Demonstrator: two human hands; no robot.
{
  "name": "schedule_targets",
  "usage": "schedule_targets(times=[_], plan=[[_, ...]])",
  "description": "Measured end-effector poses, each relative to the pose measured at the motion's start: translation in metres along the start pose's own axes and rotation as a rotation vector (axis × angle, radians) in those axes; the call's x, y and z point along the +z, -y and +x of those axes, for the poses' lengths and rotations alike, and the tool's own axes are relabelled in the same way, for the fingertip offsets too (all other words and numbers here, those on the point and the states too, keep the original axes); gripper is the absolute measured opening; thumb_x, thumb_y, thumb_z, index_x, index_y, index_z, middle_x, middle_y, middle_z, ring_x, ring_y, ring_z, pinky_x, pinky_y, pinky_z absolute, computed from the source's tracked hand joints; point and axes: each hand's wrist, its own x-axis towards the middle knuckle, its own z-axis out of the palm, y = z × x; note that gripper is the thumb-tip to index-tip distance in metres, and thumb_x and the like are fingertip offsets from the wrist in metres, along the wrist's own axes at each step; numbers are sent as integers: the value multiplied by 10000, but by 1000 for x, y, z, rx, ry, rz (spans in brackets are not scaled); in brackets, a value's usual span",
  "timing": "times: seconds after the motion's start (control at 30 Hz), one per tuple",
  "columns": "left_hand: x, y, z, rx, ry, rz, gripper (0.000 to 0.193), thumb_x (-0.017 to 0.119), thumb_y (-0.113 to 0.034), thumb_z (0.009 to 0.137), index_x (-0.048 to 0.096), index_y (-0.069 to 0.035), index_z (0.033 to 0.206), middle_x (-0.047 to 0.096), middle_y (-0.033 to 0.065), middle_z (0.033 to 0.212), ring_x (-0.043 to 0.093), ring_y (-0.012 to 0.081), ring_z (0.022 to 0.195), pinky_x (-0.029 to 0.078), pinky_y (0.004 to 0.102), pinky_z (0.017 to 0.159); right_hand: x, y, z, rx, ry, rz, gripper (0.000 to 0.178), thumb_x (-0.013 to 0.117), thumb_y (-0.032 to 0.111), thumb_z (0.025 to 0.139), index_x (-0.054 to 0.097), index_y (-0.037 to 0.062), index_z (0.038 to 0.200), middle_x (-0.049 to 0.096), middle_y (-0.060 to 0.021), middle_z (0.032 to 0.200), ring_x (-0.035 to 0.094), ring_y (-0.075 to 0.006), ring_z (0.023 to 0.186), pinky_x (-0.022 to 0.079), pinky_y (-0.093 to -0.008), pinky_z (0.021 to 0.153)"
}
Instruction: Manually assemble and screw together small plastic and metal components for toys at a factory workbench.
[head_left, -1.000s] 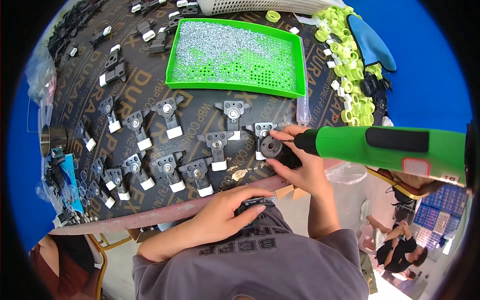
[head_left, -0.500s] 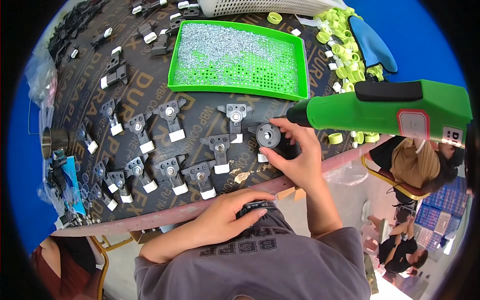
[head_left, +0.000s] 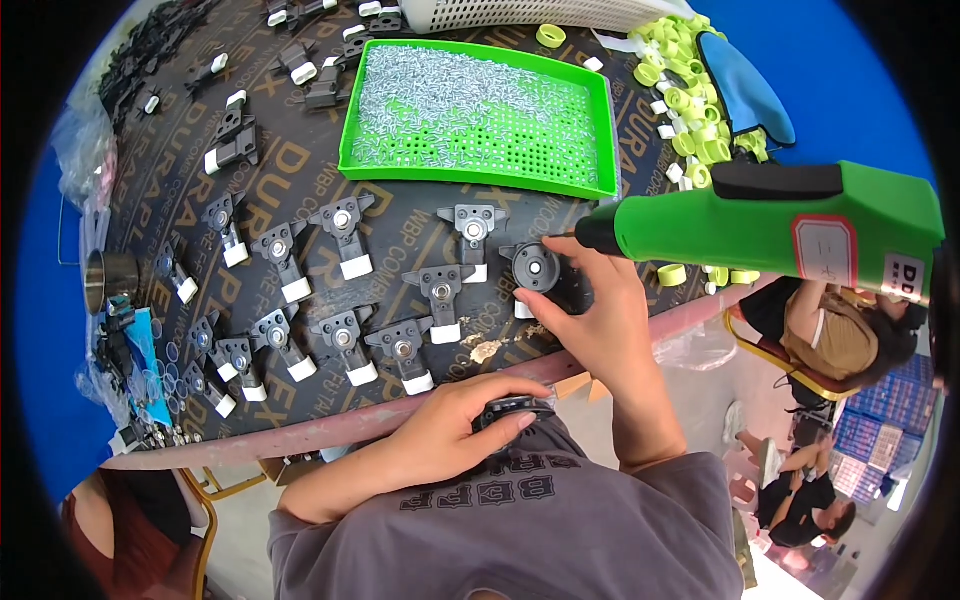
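Note:
My right hand [head_left: 612, 318] grips a round black plastic cap [head_left: 523, 276] between thumb and fingers, over a white-ended black bracket at the table's near edge. A small metal centre shows in the cap. Close to my shirt, my left hand [head_left: 450, 428] is closed around another black ribbed part [head_left: 512, 408], mostly covered by the fingers. Left of the right hand stand several T-shaped black brackets [head_left: 441, 290] with white ends and a metal ring in the middle. A green power screwdriver [head_left: 725, 228] hangs just beyond the right hand, its black nose pointing left near my fingers.
A green perforated tray [head_left: 480, 180] of small screws lies at the table's middle. Yellow-green rings [head_left: 710, 150] and a blue scoop-like piece [head_left: 745, 90] are at the far right. A white basket [head_left: 540, 14] stands behind. Other people [head_left: 835, 335] sit beyond the table edge.
The round cap in my right hand has tilted, and its top now faces up more fully. The black part in my left hand has turned slightly, showing more of its ribbed edge.

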Motion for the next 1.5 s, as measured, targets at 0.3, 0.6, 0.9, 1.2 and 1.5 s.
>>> schedule_targets(times=[0.3, 0.6, 0.9, 1.2, 1.5], plan=[[-3, -16, -11, -60, -278, -537, 217, 593, -88, 968, 566, 0, 1165, 642, 57, 1109, 608, 89, 984, 492, 233, 849, -39, -9, -20, 103, 12, 83, 543, 887, 79, 594, 667, 20, 1086, 633, -83, 1024, 546, -175, 837, 449, -283, 742], [0, -15, -22, -21, -350, -556, 300, 612, -63, 951, 508, 6, 1224, 659, 82, 1080, 640, 131, 997, 513, 241, 835, -22, 44, -42, 95, 297, 730, 148, 679, 24, 889, 630, -22, 1021, 658, -40, 788, 615, -49, 656, 452, -187, 551], [-8, -18, -40, 92, -508, -541, 248, 660, -71, 922, 591, 0, 1150, 647, 30, 962, 592, 68, 856, 470, 205, 768, 6, 58, -44, 100, 183, 907, 112, 644, 29, 913, 575, -8, 833, 587, 6, 694, 498, -3, 573, 380, -191, 479], [-44, -37, -47, 119, -542, 137, 102, 752, -3, 771, 683, 12, 843, 678, 66, 785, 636, 110, 710, 480, 234, 645, -12, 66, -19, -625, 188, 275, 592, 814, 117, 718, 586, 6, 1254, 579, -121, 1084, 601, -281, 897, 508, -353, 744], [-56, -31, -41, 144, -543, 43, 92, 721, -1, 808, 683, 7, 892, 670, 62, 790, 631, 111, 714, 475, 234, 657, -3, 81, 9, -703, 332, 232, 558, 758, 77, 764, 545, -54, 1263, 577, -144, 1084, 603, -299, 913, 513, -370, 767]])
